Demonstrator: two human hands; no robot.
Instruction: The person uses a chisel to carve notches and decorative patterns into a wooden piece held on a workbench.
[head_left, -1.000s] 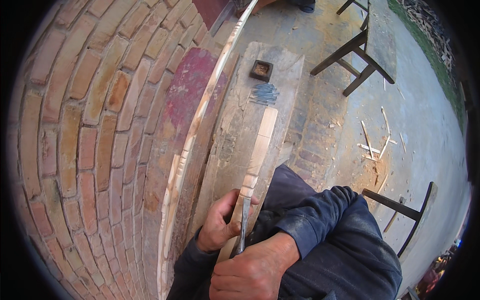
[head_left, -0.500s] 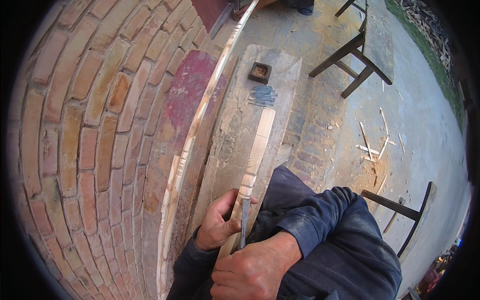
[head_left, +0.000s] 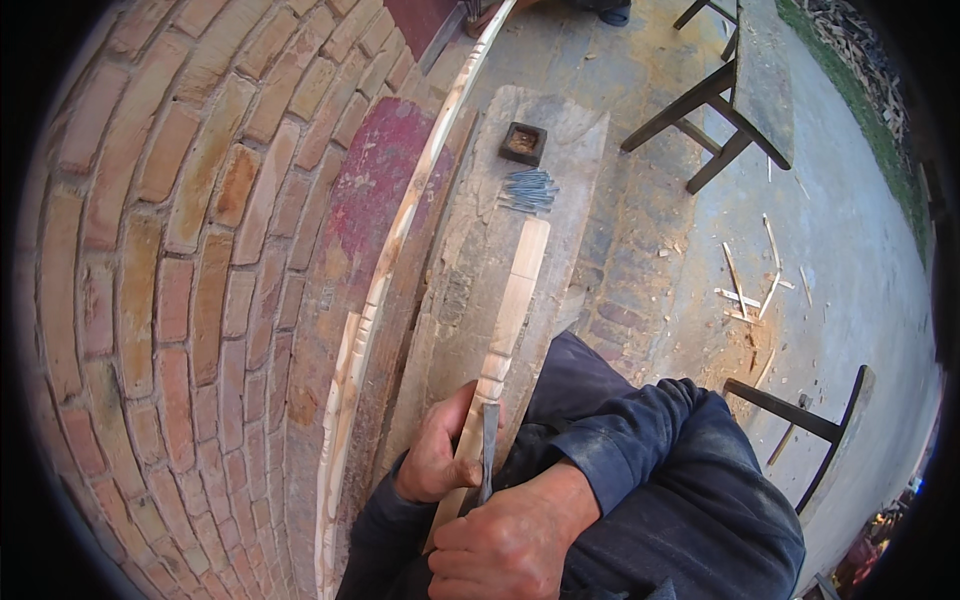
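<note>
A pale wooden strip (head_left: 511, 318) with carved notches lies lengthwise on a worn wooden bench (head_left: 455, 265). My left hand (head_left: 436, 450) is closed around the strip below its notches, thumb near the blade. In my right hand (head_left: 512, 540), a fist, is a chisel (head_left: 489, 445). Its flat metal blade points away from me along the right side of the strip, with the tip just below the lowest notch. The chisel's handle is hidden inside my fist.
Steel nails (head_left: 529, 190) lie in a pile near the bench's far end, beside a small dark square box (head_left: 522, 145). Long notched strips (head_left: 400, 220) rest along the brick wall (head_left: 190, 280) at left. At right stand a wooden bench (head_left: 755, 90) and scattered wood slivers (head_left: 745, 298).
The chisel tip has drawn slightly back toward me along the strip, and my right hand has shifted a little. My left hand keeps its hold.
</note>
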